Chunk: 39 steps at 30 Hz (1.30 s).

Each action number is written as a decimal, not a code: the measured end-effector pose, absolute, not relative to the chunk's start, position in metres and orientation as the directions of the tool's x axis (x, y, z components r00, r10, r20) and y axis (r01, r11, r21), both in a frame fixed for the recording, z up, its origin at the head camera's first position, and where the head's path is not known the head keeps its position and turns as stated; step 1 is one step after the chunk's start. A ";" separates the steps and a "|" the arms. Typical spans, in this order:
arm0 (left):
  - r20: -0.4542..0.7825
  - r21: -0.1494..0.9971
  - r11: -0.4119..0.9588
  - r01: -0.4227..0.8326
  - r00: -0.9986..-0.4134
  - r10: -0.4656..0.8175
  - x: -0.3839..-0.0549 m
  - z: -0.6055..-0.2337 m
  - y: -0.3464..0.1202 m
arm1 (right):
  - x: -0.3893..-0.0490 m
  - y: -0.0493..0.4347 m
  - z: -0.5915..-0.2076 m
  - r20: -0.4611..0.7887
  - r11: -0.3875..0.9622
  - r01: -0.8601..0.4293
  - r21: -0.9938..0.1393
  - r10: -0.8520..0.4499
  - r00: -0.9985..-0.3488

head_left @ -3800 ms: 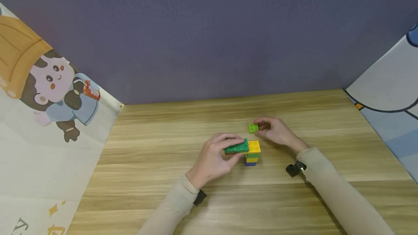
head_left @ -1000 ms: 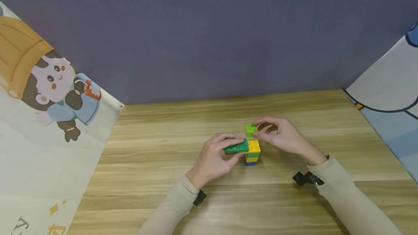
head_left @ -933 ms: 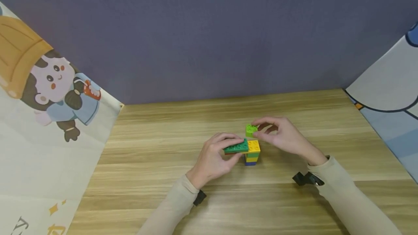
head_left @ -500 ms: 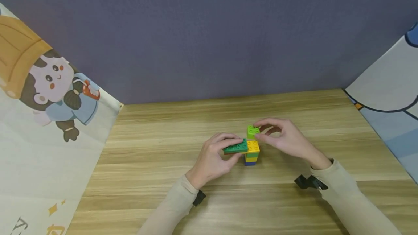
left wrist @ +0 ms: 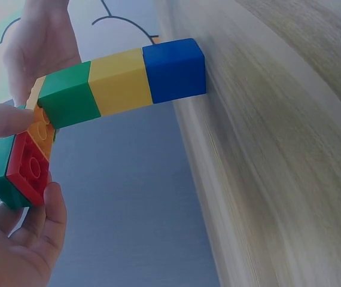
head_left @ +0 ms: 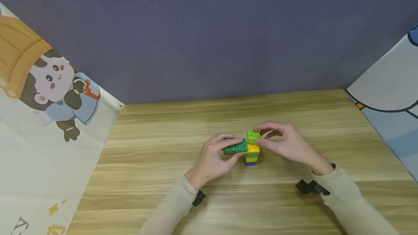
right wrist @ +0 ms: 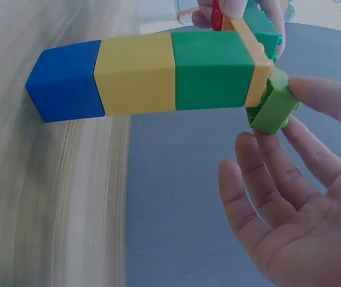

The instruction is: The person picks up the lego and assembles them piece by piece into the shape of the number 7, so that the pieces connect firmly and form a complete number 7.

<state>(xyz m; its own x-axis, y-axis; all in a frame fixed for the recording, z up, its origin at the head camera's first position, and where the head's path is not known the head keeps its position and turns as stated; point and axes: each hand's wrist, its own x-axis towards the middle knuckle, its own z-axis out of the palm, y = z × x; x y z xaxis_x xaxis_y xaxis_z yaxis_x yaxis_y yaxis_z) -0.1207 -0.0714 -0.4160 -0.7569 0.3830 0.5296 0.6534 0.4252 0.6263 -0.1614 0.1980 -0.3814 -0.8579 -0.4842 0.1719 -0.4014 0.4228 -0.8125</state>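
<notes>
A small tower of building blocks stands on the table, with a blue block (left wrist: pixel 176 70) at the bottom, then a yellow block (left wrist: pixel 120 81) and a green block (right wrist: pixel 212 70). Across its top lies a thin yellow plate (head_left: pixel 253 148) that juts out to the left. That jutting end carries a dark green brick (head_left: pixel 237 145), and a red brick (left wrist: pixel 28 167) shows beneath it. My left hand (head_left: pixel 212 159) grips the dark green and red bricks between thumb and fingers. My right hand (head_left: pixel 284 140) pinches a lime green brick (right wrist: pixel 275 103) right at the studs of the yellow plate.
The wooden table (head_left: pixel 156 177) reaches back to a dark blue-grey wall (head_left: pixel 209 39). A printed panel with a cartoon figure (head_left: pixel 62 82) flanks the left side, and another printed panel (head_left: pixel 388 79) the right. Black wrist cameras sit at both cuffs.
My right hand has lifted the lime green brick from the table behind the tower and brought it nearer, over the yellow plate. My left hand has kept its place and its grip.
</notes>
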 end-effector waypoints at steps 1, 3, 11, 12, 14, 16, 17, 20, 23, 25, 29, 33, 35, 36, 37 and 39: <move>0.532 0.625 0.425 0.655 -0.755 0.383 -0.121 -0.416 -0.071 | -0.161 0.198 -0.382 0.175 0.420 -0.404 -0.813 -0.486 -0.856; 0.534 0.623 0.424 0.657 -0.753 0.384 -0.121 -0.416 -0.071 | -0.159 0.198 -0.382 0.183 0.412 -0.412 -0.813 -0.491 -0.852; 0.534 0.623 0.422 0.658 -0.752 0.386 -0.121 -0.416 -0.071 | -0.156 0.199 -0.383 0.215 0.378 -0.441 -0.814 -0.509 -0.834; 0.534 0.623 0.421 0.659 -0.752 0.386 -0.121 -0.416 -0.071 | -0.156 0.199 -0.383 0.219 0.376 -0.445 -0.813 -0.512 -0.831; 0.536 0.624 0.419 0.660 -0.752 0.384 -0.122 -0.416 -0.071 | -0.156 0.199 -0.384 0.230 0.367 -0.458 -0.810 -0.520 -0.823; 0.537 0.625 0.418 0.659 -0.752 0.384 -0.121 -0.416 -0.071 | -0.156 0.199 -0.385 0.247 0.352 -0.475 -0.806 -0.530 -0.811; 0.536 0.626 0.416 0.659 -0.752 0.384 -0.121 -0.416 -0.071 | -0.156 0.199 -0.386 0.256 0.345 -0.484 -0.804 -0.534 -0.806; 0.533 0.631 0.412 0.657 -0.753 0.385 -0.120 -0.417 -0.071 | -0.156 0.199 -0.388 0.271 0.322 -0.495 -0.807 -0.544 -0.795; 0.532 0.633 0.412 0.655 -0.755 0.383 -0.120 -0.418 -0.071 | -0.155 0.199 -0.390 0.276 0.311 -0.496 -0.811 -0.545 -0.792; 0.531 0.634 0.414 0.653 -0.757 0.381 -0.120 -0.418 -0.070 | -0.155 0.199 -0.391 0.281 0.307 -0.500 -0.810 -0.545 -0.790; 0.535 0.629 0.416 0.657 -0.754 0.382 -0.121 -0.419 -0.070 | -0.153 0.198 -0.392 0.286 0.314 -0.505 -0.804 -0.540 -0.791; 0.534 0.627 0.418 0.657 -0.753 0.384 -0.121 -0.419 -0.070 | -0.151 0.197 -0.394 0.297 0.327 -0.515 -0.793 -0.530 -0.794; 0.533 0.625 0.421 0.657 -0.754 0.384 -0.121 -0.418 -0.070 | -0.150 0.197 -0.395 0.312 0.327 -0.524 -0.786 -0.522 -0.794; 0.532 0.625 0.423 0.657 -0.754 0.385 -0.121 -0.418 -0.069 | -0.149 0.197 -0.396 0.325 0.327 -0.534 -0.780 -0.518 -0.791; 0.531 0.623 0.425 0.657 -0.754 0.387 -0.121 -0.418 -0.069 | -0.148 0.196 -0.397 0.340 0.324 -0.546 -0.772 -0.516 -0.786; 0.534 0.614 0.431 0.662 -0.750 0.391 -0.121 -0.418 -0.069 | -0.147 0.195 -0.398 0.371 0.318 -0.573 -0.755 -0.513 -0.774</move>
